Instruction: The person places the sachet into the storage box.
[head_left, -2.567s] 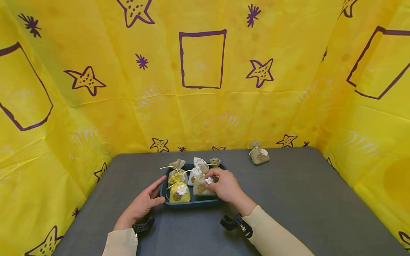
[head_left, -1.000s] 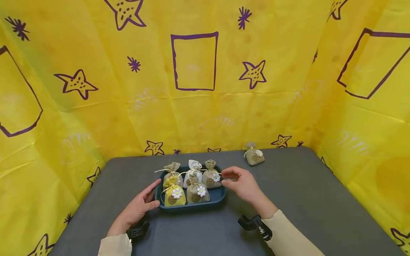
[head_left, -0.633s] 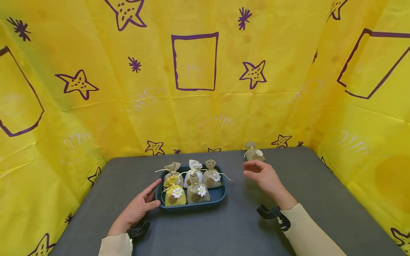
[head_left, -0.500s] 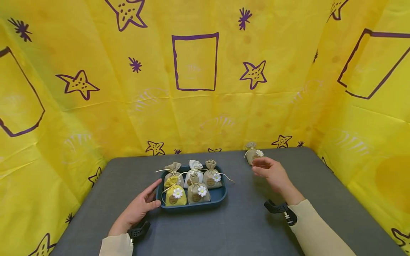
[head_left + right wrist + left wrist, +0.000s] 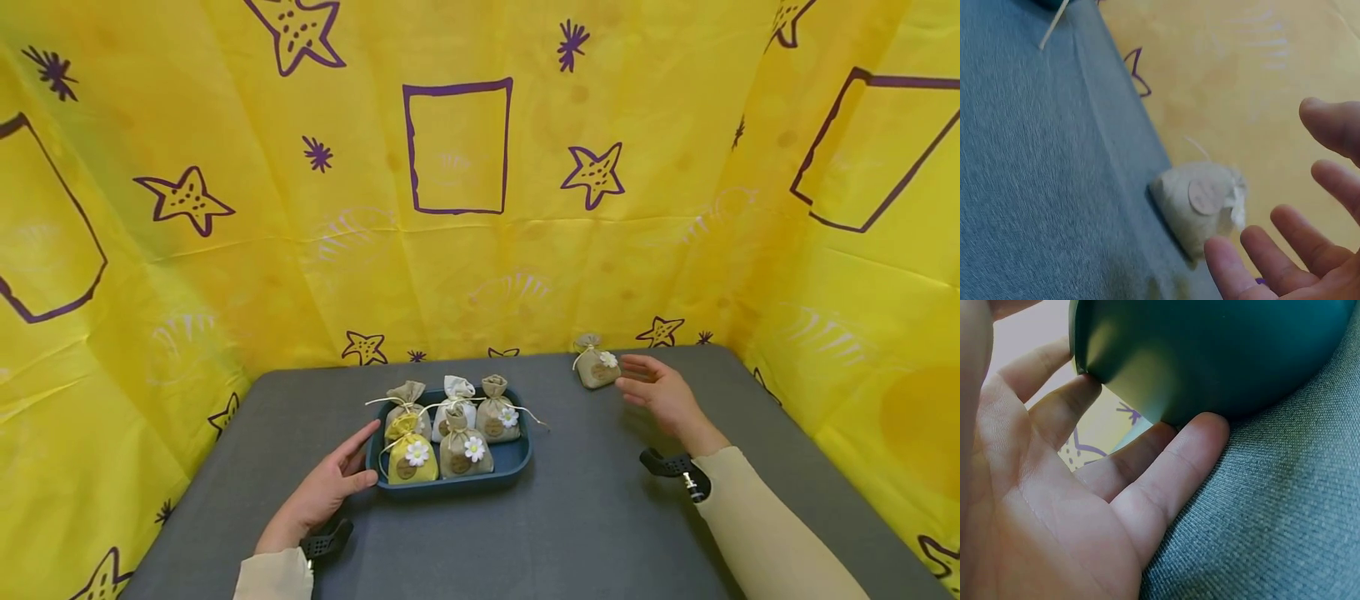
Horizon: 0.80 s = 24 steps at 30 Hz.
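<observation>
My left hand (image 5: 318, 493) rests its fingertips and thumb against the left end of a dark teal tray (image 5: 513, 457); the left wrist view shows the fingers (image 5: 1175, 465) fairly straight along the tray wall. Inside stand small drawstring sachets with white flowers: a yellow one (image 5: 400, 472) and a grey-beige one (image 5: 454, 460) in front, with a white one (image 5: 467, 414) and beige ones (image 5: 492, 413) behind. A lone beige sachet (image 5: 595, 377) sits at the table's back edge. My right hand (image 5: 667, 400), fingers spread and holding nothing, is just right of it.
A dark grey cloth-covered table (image 5: 577, 517) carries everything. Yellow fabric (image 5: 465, 283) printed with starfish stands behind it and on both sides. A cord end (image 5: 536, 419) from a sachet hangs over the tray's right rim.
My right hand set the grey-beige sachet at the tray's front, let go, then moved right and away to the lone sachet's right side. My left hand has stayed at the tray.
</observation>
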Each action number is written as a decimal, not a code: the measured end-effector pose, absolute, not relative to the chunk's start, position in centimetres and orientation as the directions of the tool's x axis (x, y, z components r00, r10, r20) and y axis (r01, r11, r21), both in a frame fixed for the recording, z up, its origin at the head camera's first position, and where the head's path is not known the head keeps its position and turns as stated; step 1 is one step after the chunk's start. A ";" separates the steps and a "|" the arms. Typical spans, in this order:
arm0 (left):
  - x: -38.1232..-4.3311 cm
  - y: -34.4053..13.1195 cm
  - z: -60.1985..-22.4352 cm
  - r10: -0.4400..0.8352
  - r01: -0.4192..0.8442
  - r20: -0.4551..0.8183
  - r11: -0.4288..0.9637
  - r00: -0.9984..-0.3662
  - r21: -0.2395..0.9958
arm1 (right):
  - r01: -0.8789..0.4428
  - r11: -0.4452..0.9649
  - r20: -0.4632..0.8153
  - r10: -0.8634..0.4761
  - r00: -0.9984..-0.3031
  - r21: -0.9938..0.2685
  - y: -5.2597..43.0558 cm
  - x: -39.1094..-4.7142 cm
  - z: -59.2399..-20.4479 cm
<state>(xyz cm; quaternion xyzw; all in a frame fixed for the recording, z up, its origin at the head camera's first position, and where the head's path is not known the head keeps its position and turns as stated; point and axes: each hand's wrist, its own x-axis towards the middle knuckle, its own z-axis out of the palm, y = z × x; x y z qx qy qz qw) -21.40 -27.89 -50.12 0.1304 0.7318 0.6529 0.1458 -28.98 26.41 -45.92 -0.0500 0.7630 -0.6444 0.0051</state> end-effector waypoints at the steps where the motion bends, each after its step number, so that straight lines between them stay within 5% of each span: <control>1: -21.4 -27.9 -50.2 0.382 0.002 -0.042 0.113 -0.923 0.994 | -0.063 0.164 0.050 -0.083 -0.995 -0.984 26.5 -29.1 -46.0; 24: -21.4 -28.1 -50.1 0.354 -0.022 -0.071 0.139 -0.932 0.990 | -0.002 0.248 -0.029 -0.120 -0.992 -0.969 27.3 -33.6 -47.3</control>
